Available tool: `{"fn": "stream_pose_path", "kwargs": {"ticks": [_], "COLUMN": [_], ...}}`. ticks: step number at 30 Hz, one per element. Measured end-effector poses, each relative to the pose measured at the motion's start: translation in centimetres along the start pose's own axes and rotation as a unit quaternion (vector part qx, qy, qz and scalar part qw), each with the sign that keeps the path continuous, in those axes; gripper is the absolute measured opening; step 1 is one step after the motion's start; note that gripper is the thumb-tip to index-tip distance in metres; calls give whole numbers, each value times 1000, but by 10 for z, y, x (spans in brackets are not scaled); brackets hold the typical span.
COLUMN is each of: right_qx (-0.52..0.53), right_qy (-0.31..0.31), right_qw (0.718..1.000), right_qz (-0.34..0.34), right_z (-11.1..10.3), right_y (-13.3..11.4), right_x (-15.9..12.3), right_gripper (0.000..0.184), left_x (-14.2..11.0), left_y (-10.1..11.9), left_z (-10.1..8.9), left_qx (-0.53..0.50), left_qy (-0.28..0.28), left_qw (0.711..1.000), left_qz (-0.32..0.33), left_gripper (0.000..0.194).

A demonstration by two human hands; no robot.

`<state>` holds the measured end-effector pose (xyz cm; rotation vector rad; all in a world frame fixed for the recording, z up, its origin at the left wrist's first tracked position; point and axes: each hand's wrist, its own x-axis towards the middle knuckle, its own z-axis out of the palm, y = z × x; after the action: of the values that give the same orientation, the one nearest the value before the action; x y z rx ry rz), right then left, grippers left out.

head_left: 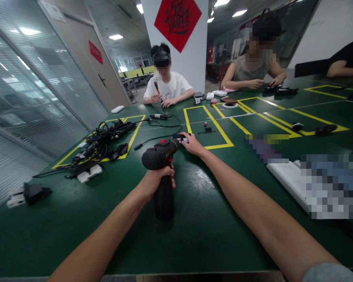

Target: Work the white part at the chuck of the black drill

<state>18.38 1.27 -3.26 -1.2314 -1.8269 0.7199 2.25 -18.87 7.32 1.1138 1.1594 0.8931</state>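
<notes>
My left hand (156, 179) is wrapped round the grip of a black cordless drill (161, 156) with a red switch on top, held above the green table (194, 219). The drill points away and to the right. My right hand (192, 144) reaches to the drill's front end, fingers closed around the chuck or a small dark piece there; what sits under the fingers is hidden. A small red and black part (206, 124) and a thin dark bar (205, 132) lie just beyond, inside a yellow taped rectangle.
A tangle of black cables and tools (106, 139) lies at the left. A white board (288, 178) lies at the right. Two people sit across the table handling small tools, and a third person's arm (341, 70) shows far right. Computer mice (326, 128) rest on the taped areas.
</notes>
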Motion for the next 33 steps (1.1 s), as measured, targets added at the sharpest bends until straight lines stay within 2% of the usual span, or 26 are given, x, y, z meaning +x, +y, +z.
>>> {"fn": "stream_pose_path", "kwargs": {"ticks": [33], "right_qx": [-6], "right_qy": [0], "right_qw": [1000], "right_qz": [-6], "right_z": [0], "right_y": [2], "right_x": [1], "right_gripper": [50], "left_x": [1], "left_y": [-2], "left_z": [-1], "left_qx": [3], "left_qy": [-4], "left_qw": [1000], "left_qz": [4], "left_gripper": [17]}}
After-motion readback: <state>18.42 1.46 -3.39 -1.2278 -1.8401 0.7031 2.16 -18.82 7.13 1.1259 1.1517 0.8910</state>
